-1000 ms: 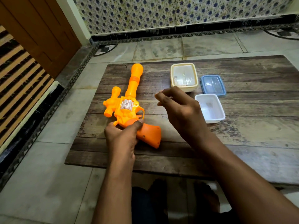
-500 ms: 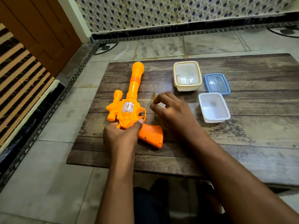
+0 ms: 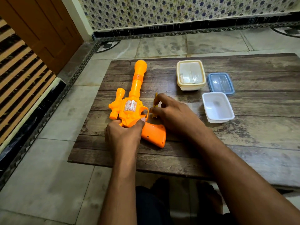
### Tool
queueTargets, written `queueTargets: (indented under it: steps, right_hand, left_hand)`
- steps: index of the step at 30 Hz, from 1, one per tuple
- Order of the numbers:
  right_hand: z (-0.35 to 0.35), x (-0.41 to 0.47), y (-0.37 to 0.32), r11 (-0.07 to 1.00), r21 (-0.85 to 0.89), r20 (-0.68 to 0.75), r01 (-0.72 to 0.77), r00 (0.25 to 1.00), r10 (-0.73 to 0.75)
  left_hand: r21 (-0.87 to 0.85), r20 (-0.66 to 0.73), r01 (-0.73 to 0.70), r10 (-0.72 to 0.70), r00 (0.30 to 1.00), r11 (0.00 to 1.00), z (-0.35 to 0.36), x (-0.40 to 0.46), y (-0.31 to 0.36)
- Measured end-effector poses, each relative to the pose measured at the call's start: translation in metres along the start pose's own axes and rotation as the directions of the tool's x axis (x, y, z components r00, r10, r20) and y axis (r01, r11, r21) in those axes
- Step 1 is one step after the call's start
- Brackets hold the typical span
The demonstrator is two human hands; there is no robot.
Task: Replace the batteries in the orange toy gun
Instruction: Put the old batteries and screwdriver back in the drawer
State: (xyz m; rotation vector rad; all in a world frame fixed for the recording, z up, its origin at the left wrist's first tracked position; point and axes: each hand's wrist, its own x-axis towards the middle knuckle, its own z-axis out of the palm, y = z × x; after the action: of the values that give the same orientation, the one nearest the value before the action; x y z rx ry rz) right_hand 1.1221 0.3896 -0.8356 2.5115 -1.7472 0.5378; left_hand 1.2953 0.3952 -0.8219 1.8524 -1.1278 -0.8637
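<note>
Since a second ago our right hand (image 3: pixel 172 114) has dropped from mid-air to the wooden table (image 3: pixel 243 135), and its fingers now curl round a slim yellow-handled screwdriver (image 3: pixel 156 101) lying just right of the orange toy gun (image 3: pixel 131 109). Our left hand (image 3: pixel 123 135) holds the gun as before, fingers and thumb wrapped round its body where the grip begins, keeping it flat on the planks with the barrel pointing away from us. We judge this the tool-fetching step: the battery cover looks unopened, and small dark screw holes show on the grip. Next we must lift the driver and seat its fine tip squarely in a screw, which asks for a steady gun. The gun is smooth, glossy moulded plastic, with a clear beaded cylinder; the table is rough, worn board. Three rectangular plastic pieces sit well right: a cream-lidded box (image 3: pixel 190 75), a blue-rimmed lid (image 3: pixel 220 83), an open white tub (image 3: pixel 217 108).
</note>
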Motion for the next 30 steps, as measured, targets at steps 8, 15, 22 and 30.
queueTargets:
  steps: [8, 15, 22, 30]
  right_hand:
    - [-0.005, -0.003, 0.003, 0.995, 0.083, -0.001, -0.058, 0.998, 0.058]
    - [-0.025, -0.028, 0.023, 0.948, 0.281, -0.339, -0.149, 0.909, 0.243]
    - [-0.059, -0.061, 0.053, 0.897, 0.352, -0.536, -0.267, 0.728, 0.427]
    - [-0.057, -0.096, 0.120, 0.692, 0.382, -0.311, -0.613, 0.620, 0.721]
  left_hand:
    - [0.082, -0.173, -0.105, 0.118, 0.978, 0.991, 0.002, -0.007, 0.007]
    - [0.010, -0.172, -0.471, 0.466, 0.868, 0.882, 0.026, -0.037, 0.031]
    - [-0.076, 0.214, -0.670, 0.669, 0.712, 0.738, 0.072, -0.066, 0.037]
    - [0.022, 0.626, -0.807, 0.621, 0.471, 0.590, 0.096, -0.094, 0.027]
